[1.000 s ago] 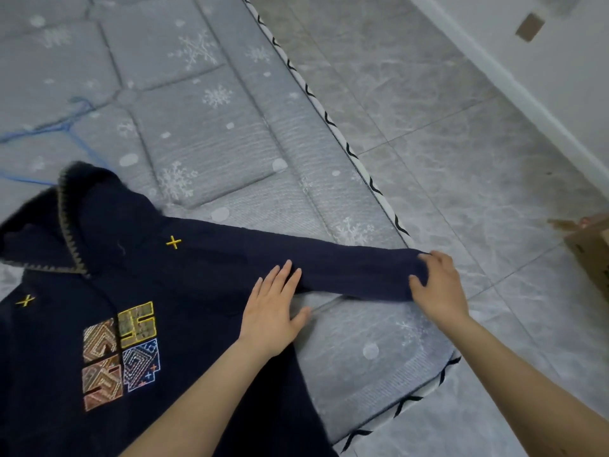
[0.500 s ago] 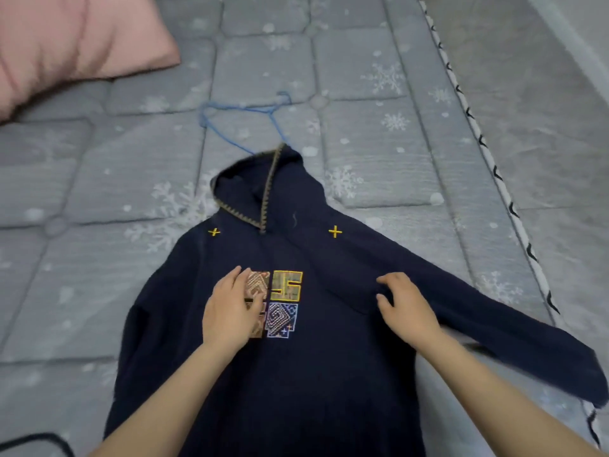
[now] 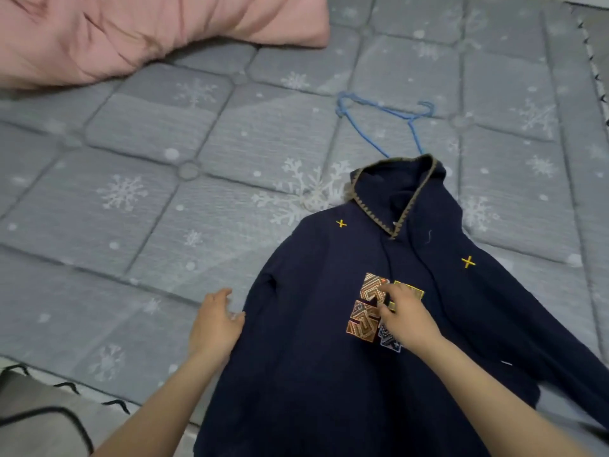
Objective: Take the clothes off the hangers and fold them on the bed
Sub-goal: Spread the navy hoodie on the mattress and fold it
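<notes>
I note a dark navy hooded sweatshirt (image 3: 313,374) of matt knitted cloth, its chest patch (image 3: 365,311) raised embroidery. The grey quilted bed (image 3: 164,199) is soft matt fabric. The thin blue hanger (image 3: 379,123) looks smooth; the pink pillow (image 3: 115,31) is creased cloth.

Background stuff: there's a big pink pillow (image 3: 138,31) lying up in the top left corner, kinda rumpled and creased. Down in the bottom left corner you can see a bit of grey floor (image 3: 29,407) past the mattress edge, with a thin black cable (image 3: 49,415) curving across it. At the far top right a sliver of the same grey floor (image 3: 601,14) shows too. It's blurry though.
</notes>
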A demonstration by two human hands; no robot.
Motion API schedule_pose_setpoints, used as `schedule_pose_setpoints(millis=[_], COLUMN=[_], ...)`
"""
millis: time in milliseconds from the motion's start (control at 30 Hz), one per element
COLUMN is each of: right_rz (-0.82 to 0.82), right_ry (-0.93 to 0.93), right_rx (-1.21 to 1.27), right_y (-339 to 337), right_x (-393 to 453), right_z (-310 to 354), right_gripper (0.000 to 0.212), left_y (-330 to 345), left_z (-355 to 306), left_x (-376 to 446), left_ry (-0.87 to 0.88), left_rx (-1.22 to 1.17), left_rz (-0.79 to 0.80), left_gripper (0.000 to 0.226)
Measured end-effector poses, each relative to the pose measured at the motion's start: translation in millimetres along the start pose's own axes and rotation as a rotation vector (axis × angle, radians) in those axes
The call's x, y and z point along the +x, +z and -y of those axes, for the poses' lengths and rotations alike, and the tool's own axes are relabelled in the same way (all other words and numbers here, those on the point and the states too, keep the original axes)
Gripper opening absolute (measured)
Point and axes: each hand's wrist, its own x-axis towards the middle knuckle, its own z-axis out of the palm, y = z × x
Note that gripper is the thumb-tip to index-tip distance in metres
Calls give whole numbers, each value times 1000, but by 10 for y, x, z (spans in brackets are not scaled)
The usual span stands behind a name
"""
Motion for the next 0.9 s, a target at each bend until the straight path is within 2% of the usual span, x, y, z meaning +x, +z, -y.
schedule_pose_setpoints(millis=[100,200,300,433,500,633,700,767,833,900], right_rz=[23,34,47,45,62,67,88,76,-21,-102], right_ry=[-30,-66,-87,-184,-267,-473,-517,-542,-550,-518], right_rx=[-2,30,51,-28,-117,-315,-409,-478,-501,-434], right_y=[187,318,443,553,615,764,871,942,980,961], right_x=[108,170,241,316,354,414,461,481,506,503], right_z=[373,662,898,1128,1249,1522,1622,1718,1793,1904], right_gripper=[37,38,38,42,48,66,67,54,31,26], left_y=[-58,21,101,172,124,-70,-233,-414,-614,-824], left_z=[263,403,466,528,544,566,572,558,533,480], left_x=[121,186,246,331,349,374,402,477,578,699], left_ry=[-98,-74,-30,21,53,74,48,43,71,109], left_rx=[14,-53,-111,-98,-98,-170,-242,-302,-362,-370], left_rz=[218,381,448,482,480,413,379,299,170,54], left_gripper=[30,18,12,16,10,13,20,24,22,15])
